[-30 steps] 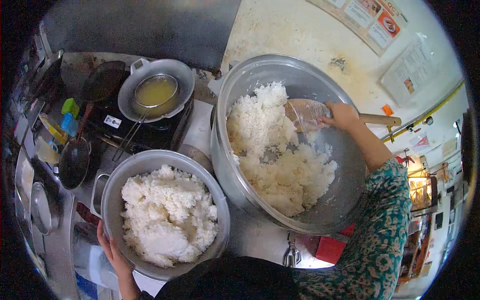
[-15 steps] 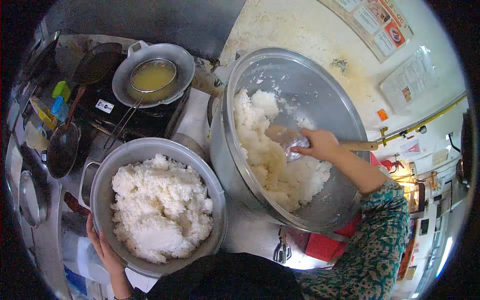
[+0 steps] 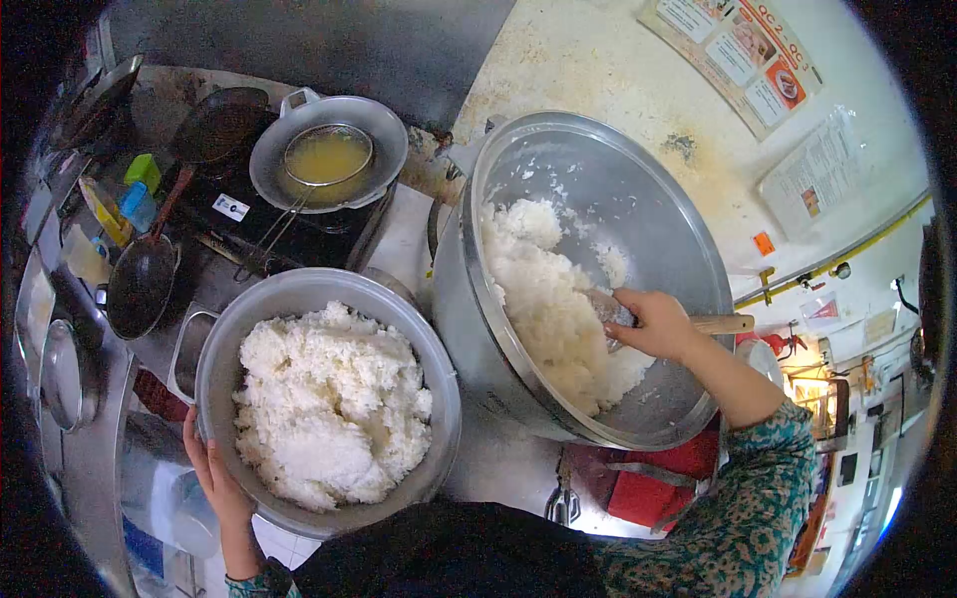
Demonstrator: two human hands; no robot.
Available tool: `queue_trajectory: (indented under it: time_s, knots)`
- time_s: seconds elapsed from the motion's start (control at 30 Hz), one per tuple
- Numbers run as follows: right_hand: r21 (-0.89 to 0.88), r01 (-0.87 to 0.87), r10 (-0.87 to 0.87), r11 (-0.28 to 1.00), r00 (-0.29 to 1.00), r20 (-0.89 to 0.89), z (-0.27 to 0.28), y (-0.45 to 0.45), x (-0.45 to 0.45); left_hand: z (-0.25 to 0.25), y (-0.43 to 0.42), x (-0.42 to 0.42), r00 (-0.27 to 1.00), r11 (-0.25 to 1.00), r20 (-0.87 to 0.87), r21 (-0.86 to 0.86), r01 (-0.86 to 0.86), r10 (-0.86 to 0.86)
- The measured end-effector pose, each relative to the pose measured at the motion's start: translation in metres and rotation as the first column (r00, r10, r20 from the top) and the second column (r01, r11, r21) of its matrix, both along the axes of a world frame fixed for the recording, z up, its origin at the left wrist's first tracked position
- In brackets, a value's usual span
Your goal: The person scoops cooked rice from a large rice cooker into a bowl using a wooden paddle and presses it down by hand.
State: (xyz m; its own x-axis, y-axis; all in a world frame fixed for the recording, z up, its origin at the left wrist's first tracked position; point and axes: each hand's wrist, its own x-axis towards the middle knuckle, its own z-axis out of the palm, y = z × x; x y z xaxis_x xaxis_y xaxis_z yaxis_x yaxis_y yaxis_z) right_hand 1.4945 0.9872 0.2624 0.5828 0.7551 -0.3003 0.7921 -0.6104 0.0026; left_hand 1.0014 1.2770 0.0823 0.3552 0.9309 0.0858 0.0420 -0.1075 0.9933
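My right hand (image 3: pixel 658 324) is closed around a wooden paddle (image 3: pixel 723 324), whose handle sticks out to the right behind the hand. Something clear and shiny, like plastic, shows at the grip. The paddle's blade is mostly hidden in the cooked rice (image 3: pixel 538 299) inside a large, tilted metal pot (image 3: pixel 688 229). My left hand (image 3: pixel 221 483) rests against the outer left side of a metal basin (image 3: pixel 446 399), fingers stretched along its wall. A big mound of white rice (image 3: pixel 334 404) fills this basin, which stands to the left of the pot.
Behind the basin, a wok (image 3: pixel 389 149) with a strainer (image 3: pixel 329 156) and yellowish liquid sits on a stove. A dark frying pan (image 3: pixel 140 289) lies at left. Tongs (image 3: pixel 563 503) hang below the pot, near a red object (image 3: pixel 648 498). Posters (image 3: pixel 743 50) cover the wall.
My right hand has moved slightly down and right in the view, and the paddle blade has sunk deeper into the rice. My left hand stays at the basin. The whole view has shifted slightly.
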Motion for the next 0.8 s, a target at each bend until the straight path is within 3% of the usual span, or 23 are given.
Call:
queue_trajectory:
  time_s: [0.13,0.23,0.37,0.57,0.67,0.8]
  knots:
    - [0.008,0.088,-0.087,0.996,0.995,-0.038,0.018,-0.009,-0.005,-0.008,0.002,-0.006,1.0,1.0,-0.016,0.012,-0.006,0.006]
    - [0.136,0.061,-0.051,0.989,0.996,-0.071,0.017,-0.024,0.002,-0.008,0.001,-0.005,0.999,1.0,0.04,-0.023,0.009,-0.008]
    - [0.124,0.053,-0.044,0.991,0.996,-0.077,0.02,-0.035,0.012,-0.013,0.004,-0.01,0.999,0.998,-0.032,0.056,-0.012,0.014]
    - [0.148,0.012,-0.011,0.989,1.0,-0.006,0.005,-0.002,0.013,-0.008,0.001,-0.006,1.0,0.997,-0.022,0.074,-0.007,0.008]
    - [0.159,0.13,-0.136,0.979,0.99,0.031,-0.005,0.029,0.015,-0.01,0.002,-0.007,0.999,0.996,-0.035,0.085,-0.01,0.013]
    - [0.146,0.084,-0.089,0.986,0.996,0.028,-0.007,0.036,0.026,-0.009,0.001,-0.008,0.994,0.991,-0.099,0.131,-0.033,0.046]
